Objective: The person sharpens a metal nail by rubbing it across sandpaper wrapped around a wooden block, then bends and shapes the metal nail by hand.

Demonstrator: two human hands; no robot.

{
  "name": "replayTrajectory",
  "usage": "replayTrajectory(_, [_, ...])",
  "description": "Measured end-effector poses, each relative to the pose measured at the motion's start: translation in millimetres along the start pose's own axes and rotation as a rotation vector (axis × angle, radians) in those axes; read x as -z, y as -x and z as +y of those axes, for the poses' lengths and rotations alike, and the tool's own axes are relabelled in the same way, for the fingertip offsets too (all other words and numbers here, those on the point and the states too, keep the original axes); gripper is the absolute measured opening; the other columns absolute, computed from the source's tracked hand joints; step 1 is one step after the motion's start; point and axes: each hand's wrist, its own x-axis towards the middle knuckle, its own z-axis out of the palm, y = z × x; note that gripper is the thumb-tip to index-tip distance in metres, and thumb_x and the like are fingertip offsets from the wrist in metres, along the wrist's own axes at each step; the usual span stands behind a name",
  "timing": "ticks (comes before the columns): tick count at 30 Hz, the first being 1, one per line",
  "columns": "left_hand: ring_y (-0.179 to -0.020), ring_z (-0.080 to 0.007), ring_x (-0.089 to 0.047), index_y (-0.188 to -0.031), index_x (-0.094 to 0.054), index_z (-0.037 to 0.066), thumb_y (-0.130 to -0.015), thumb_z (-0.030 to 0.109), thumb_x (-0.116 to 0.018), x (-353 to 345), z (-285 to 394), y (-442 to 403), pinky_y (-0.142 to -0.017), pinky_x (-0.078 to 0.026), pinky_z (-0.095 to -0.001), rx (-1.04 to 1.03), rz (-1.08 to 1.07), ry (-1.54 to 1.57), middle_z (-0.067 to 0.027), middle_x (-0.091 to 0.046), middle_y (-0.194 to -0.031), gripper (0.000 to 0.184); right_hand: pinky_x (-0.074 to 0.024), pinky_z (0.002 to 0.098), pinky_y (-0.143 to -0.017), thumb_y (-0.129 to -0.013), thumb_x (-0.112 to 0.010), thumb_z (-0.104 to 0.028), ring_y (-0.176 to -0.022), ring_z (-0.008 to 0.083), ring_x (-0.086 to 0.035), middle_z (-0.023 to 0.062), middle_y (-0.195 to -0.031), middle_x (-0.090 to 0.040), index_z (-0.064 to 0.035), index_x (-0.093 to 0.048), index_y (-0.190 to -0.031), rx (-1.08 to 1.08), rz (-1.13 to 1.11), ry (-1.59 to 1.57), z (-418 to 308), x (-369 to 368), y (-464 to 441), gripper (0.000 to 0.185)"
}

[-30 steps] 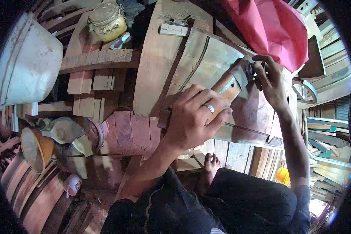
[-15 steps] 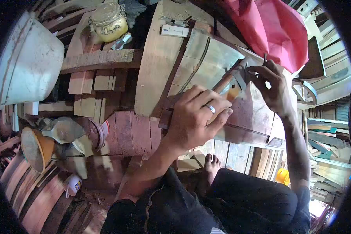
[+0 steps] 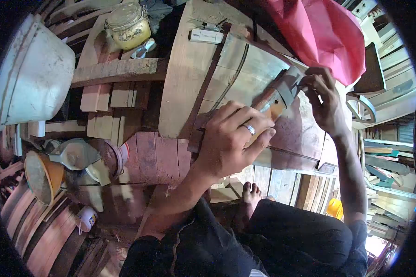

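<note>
My left hand, with a ring on one finger, is closed over the lower end of a brownish wooden piece. Most of that end is hidden by my fingers. Across the piece's upper end lies a dark grey, bendable strip, whose material I cannot make out. The fingers of my right hand are pinched at the strip's right edge. Under both hands is a worn wooden board with a curved dark groove to the left.
A red cloth or sheet hangs beyond my right hand. At the left are a white bucket, a glass jar, an orange bowl-like container and stacked planks. My bare foot shows below the board.
The strip's curled-up part has come down flatter against the wooden piece. My right hand has shifted slightly and its fingers have changed position; my left hand stays put.
</note>
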Motion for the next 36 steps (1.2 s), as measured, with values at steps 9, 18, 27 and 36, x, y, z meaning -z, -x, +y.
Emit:
replayTrajectory(9, [-0.096, -0.0265, -0.065, -0.098, -0.077, 0.009, -0.091, 0.019, -0.079, -2, -1, 1, -0.084, -0.053, -0.0416, 0.003, 0.006, 0.008, -0.0040, -0.070, -0.099, 0.013, -0.0537, 0.0439, -0.084, -0.095, -0.070, -0.002, -0.099, 0.0386, -0.064, 0.0173, -0.105, -0.058, -0.0021, -0.068, -0.111, 0.038, -0.020, 0.104, -24, -5, -1, 0.016])
replayTrajectory(18, [-0.094, -0.0273, -0.066, -0.098, -0.077, 0.010, -0.089, 0.017, -0.080, 1, 1, -1, -0.083, -0.054, -0.0411, 0.005, 0.004, -0.002, -0.0050, -0.072, -0.098, 0.012, -0.0527, 0.0439, -0.085, -0.095, -0.071, -0.003, -0.094, 0.0368, -0.062, 0.0181, -0.104, -0.055, -0.0017, -0.069, -0.110, 0.048, 0.056, 0.087, 5, -15, 1, 0.015])
replayTrajectory(27, [-0.093, -0.0287, -0.068, -0.098, -0.077, 0.011, -0.088, 0.015, -0.081, 3, 3, -2, -0.082, -0.056, -0.0408, 0.017, 0.010, 0.002, -0.0062, -0.074, -0.097, 0.011, -0.0499, 0.0392, -0.089, -0.093, -0.064, 0.006, -0.101, 0.0316, -0.061, 0.0133, -0.103, -0.062, -0.0018, -0.070, -0.109, 0.050, 0.059, 0.083, 5, -16, 0, 0.018])
replayTrajectory(36, [-0.093, -0.0255, -0.064, -0.096, -0.076, 0.009, -0.091, 0.018, -0.078, -1, 0, 0, -0.082, -0.054, -0.0409, -0.003, -0.002, -0.012, -0.0035, -0.069, -0.097, 0.010, -0.0512, 0.0404, -0.089, -0.093, -0.068, 0.002, -0.106, 0.0349, -0.061, 0.0176, -0.109, -0.059, -0.0022, -0.069, -0.114, 0.057, 0.063, 0.064, 9, -24, 8, 0.021])
